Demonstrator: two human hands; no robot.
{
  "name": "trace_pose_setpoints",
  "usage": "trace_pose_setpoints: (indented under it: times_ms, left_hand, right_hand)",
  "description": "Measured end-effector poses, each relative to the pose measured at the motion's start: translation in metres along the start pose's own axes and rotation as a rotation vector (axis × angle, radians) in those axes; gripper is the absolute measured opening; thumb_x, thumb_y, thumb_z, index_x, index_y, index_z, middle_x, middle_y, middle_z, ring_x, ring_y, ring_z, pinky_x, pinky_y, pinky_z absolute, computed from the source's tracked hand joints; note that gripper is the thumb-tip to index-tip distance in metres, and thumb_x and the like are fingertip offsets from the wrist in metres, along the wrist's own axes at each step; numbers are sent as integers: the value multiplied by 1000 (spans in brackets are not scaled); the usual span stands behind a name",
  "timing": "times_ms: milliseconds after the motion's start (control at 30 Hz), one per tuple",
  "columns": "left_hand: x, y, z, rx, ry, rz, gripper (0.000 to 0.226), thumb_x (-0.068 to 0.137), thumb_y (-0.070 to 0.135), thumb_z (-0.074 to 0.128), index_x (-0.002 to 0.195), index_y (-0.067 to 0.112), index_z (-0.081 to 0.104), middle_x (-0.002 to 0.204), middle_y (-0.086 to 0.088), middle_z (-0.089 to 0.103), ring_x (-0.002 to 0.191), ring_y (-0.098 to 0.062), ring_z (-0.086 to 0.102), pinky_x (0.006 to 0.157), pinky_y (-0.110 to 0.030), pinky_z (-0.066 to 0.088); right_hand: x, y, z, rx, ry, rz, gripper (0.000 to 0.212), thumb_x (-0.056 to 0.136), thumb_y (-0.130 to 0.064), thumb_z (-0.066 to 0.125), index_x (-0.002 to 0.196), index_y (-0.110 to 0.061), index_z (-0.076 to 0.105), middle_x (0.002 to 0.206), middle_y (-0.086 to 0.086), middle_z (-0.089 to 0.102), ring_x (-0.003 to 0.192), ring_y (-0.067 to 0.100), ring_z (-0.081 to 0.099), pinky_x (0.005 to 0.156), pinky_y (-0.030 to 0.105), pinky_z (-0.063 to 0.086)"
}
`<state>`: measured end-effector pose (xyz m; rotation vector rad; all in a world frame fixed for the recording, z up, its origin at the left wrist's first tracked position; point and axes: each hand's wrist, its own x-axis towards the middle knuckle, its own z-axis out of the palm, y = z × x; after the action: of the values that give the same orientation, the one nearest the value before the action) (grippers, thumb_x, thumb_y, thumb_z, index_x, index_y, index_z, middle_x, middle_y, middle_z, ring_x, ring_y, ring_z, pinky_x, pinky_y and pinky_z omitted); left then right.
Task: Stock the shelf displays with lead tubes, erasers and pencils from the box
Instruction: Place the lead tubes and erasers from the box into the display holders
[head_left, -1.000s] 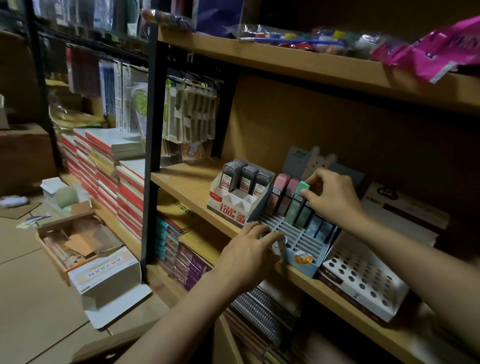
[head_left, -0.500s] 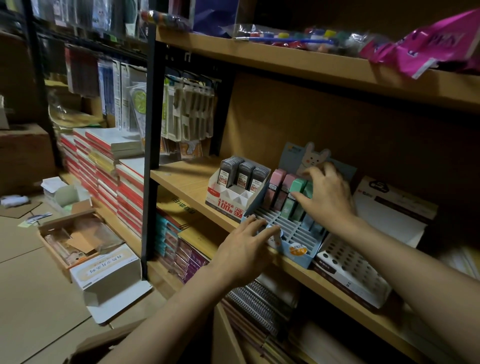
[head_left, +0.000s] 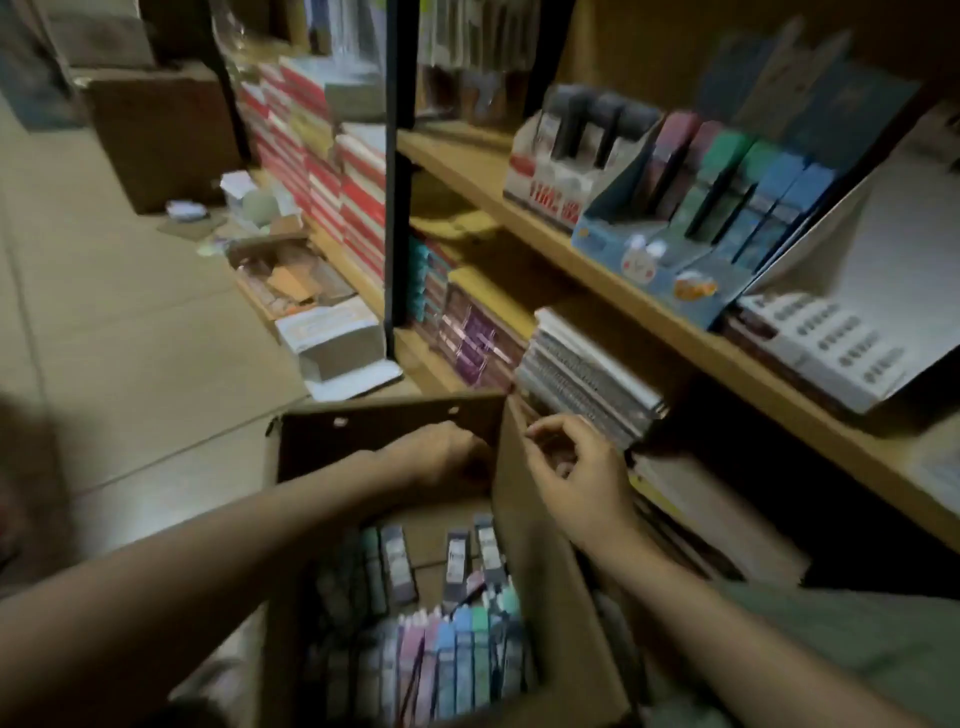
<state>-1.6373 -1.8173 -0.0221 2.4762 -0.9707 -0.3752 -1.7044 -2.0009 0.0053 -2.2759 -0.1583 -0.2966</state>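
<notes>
Left hand: reaching over the far end of the box, just under the raised flap; its fingers are dropping out of sight in shadow, so I cannot tell whether the grip is wide, narrow or holding anything.
Stock: lying in the box below and nearer the body than both hands; the pastel tubes are standing in a row with long axes running up toward the far end.
Right hand: hovering at the box's right wall with fingers loosely curled, the grip seeming to hold nothing.
Nearer hand: judging by position, the left is sitting more directly over the stock.
Displays: sitting on the shelf, up and right, partly filled.
Hard to read: everything is blurring; labels are unreadable.
</notes>
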Motion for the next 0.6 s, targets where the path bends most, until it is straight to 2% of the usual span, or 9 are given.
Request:
trace_pose_setpoints:
  times_ms: [67, 133, 167, 233, 300, 400, 467, 533, 600]
  left_hand:
    - [-22, -20, 39, -39, -98, -236, 14, 90, 24, 63, 102, 20, 69, 103, 0, 71, 91, -13, 66, 80, -28, 52]
    - [-40, -34, 81, -141, -112, -449, 13, 91, 23, 63, 102, 20, 68, 104, 0, 70, 94, -13, 66, 83, -30, 55]
    - [-47, -37, 101, -208, -89, -535, 13, 91, 22, 63, 103, 19, 67, 105, 0, 69, 93, -12, 65, 81, -28, 55]
    - [-57, -40, 138, -370, -37, -692, 12, 91, 22, 64, 102, 18, 67, 106, 0, 69, 86, -6, 62, 68, -16, 51]
    - [-64, -39, 168, -513, 11, -832, 14, 87, 24, 71, 100, 19, 66, 105, 0, 68, 85, -4, 59, 65, -12, 46]
    - [-72, -39, 196, -608, 39, -950, 30, 81, 30, 76, 107, 20, 63, 100, 3, 64, 87, -8, 62, 71, -22, 56]
    - [-75, -40, 208, -562, 47, -974, 35, 80, 29, 77, 110, 19, 63, 102, 1, 64, 84, -9, 63, 73, -24, 57]
    - [-76, -43, 216, -422, 45, -958, 37, 79, 32, 78, 112, 19, 65, 111, -4, 59, 88, -13, 60, 79, -24, 54]
    - [-77, -44, 221, -340, 16, -926, 40, 76, 32, 80, 111, 20, 66, 115, -4, 51, 92, -15, 55, 83, -22, 49]
  right_hand:
    - [-27, 19, 37, 75, -102, 171, 22, 88, -11, 65, 95, -31, 59, 98, -9, 60, 87, -3, 58, 69, 7, 45]
    - [-41, 38, 68, 124, -242, 355, 25, 89, -10, 64, 100, -32, 56, 107, -5, 60, 89, 0, 59, 70, 11, 49]
    - [-45, 47, 80, 142, -316, 456, 26, 90, -10, 64, 103, -30, 55, 112, -3, 60, 90, 4, 59, 71, 17, 52]
    - [-46, 68, 98, 79, -451, 585, 27, 89, -11, 66, 110, -26, 56, 116, -1, 58, 94, 11, 59, 76, 25, 53]
    - [-47, 91, 111, -52, -599, 588, 34, 86, -15, 71, 116, -21, 57, 116, -1, 58, 97, 12, 58, 78, 24, 52]
    - [-52, 117, 125, -191, -841, 536, 47, 80, -19, 79, 122, -19, 57, 120, 0, 59, 98, 13, 57, 72, 19, 50]
    - [-56, 128, 135, -268, -939, 483, 50, 76, -24, 83, 119, -19, 57, 122, 2, 59, 104, 16, 58, 85, 30, 53]
    - [-62, 134, 146, -363, -981, 393, 58, 72, -31, 85, 121, -20, 56, 127, 3, 53, 113, 20, 54, 96, 37, 49]
    - [-67, 138, 155, -466, -985, 318, 68, 68, -40, 86, 125, -22, 54, 134, 3, 45, 123, 23, 46, 102, 39, 43]
